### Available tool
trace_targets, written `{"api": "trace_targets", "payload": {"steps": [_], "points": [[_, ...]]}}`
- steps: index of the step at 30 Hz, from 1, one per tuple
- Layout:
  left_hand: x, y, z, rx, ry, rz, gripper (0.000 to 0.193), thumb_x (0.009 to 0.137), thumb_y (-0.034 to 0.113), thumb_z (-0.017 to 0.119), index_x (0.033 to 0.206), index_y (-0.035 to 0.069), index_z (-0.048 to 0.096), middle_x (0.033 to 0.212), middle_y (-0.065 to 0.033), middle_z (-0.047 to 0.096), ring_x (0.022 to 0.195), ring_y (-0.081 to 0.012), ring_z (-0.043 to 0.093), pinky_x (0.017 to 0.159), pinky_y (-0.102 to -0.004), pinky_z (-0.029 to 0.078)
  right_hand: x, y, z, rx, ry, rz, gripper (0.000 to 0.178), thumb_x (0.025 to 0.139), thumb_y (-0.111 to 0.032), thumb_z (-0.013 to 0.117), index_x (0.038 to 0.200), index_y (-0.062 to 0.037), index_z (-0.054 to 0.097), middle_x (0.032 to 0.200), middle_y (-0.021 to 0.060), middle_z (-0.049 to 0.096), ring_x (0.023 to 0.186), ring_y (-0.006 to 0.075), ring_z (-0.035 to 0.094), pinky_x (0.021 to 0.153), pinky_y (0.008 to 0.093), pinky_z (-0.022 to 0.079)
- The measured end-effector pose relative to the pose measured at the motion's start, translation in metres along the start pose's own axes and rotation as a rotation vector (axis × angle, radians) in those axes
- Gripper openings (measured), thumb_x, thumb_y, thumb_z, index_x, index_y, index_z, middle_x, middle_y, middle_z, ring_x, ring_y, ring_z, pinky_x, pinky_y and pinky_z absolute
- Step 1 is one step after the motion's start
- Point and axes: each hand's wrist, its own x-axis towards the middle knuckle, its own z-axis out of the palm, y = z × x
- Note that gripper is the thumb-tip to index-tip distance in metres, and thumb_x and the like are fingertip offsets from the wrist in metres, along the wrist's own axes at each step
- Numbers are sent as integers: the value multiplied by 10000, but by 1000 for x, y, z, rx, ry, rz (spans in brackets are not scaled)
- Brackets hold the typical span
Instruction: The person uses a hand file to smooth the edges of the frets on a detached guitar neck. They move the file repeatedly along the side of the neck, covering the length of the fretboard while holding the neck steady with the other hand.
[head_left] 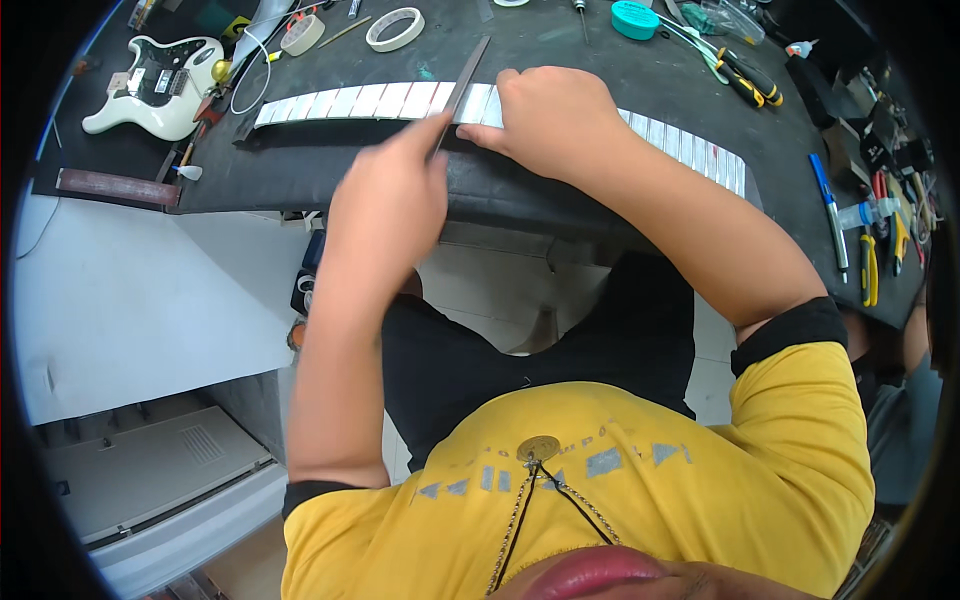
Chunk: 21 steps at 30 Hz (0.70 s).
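Note:
A guitar neck (380, 100) lies crosswise along the near side of the dark bench, pale silvery strips covering it between the frets. My left hand (395, 190), slightly blurred, is closed around a thin flat metal file (470, 75). The file slants across the neck just left of my other hand, its far end pointing away from me. Whether its edge touches a fret I cannot tell. My right hand (560, 115) grips the neck near its middle, with the thumb along the near edge and the fingers curled over the far side.
A white guitar body (165, 90) and a reddish-brown block (118, 186) lie at left. Beyond the neck are a tape roll (395, 46) and a teal round container (635, 20). Yellow-and-black pliers (745, 82) and a blue pen (828, 205) are at right. Another person (900, 420) is at the right edge.

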Motion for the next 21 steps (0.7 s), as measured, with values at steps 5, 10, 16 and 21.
{"api": "trace_targets", "payload": {"steps": [5, 10, 16, 21], "points": [[12, -1, 1, -77, -66, -67, 481, 1095, 69, 691, 1573, 110, 716, 1315, -285, 811, 1188, -483, 800, 992, -449, 628, 1, 5, -3, 26, -74, 9, 742, 1035, -719, 743, 1101, 18, 802, 942, 180, 839, 921, 389, 835, 812, 507, 662], [-130, -18, 13, -184, 79, -41, 562, 1064, -57, 688, 1604, 98, 693, 1394, -266, 810, 1228, -427, 831, 1048, -410, 613, 0, 4, 1, 28, -44, 18, 732, 1027, -707, 756, 1104, 19, 799, 926, 184, 830, 913, 394, 832, 813, 507, 662], [-18, -6, -6, -122, -33, -21, 516, 1091, 96, 692, 1607, 77, 679, 897, -185, 757, 696, -286, 652, 767, -419, 583, -1, 4, -6, 35, -65, 22, 717, 1027, -701, 760, 1104, 11, 799, 952, 192, 835, 928, 389, 834, 816, 509, 662], [32, -25, 8, -335, -112, -72, 540, 1119, 145, 678, 1658, 132, 671, 722, -15, 572, 648, -136, 560, 662, -353, 511, -1, 5, 4, 28, 27, -4, 640, 1027, -640, 788, 1019, -2, 832, 901, 180, 835, 919, 365, 843, 795, 478, 673]]}}
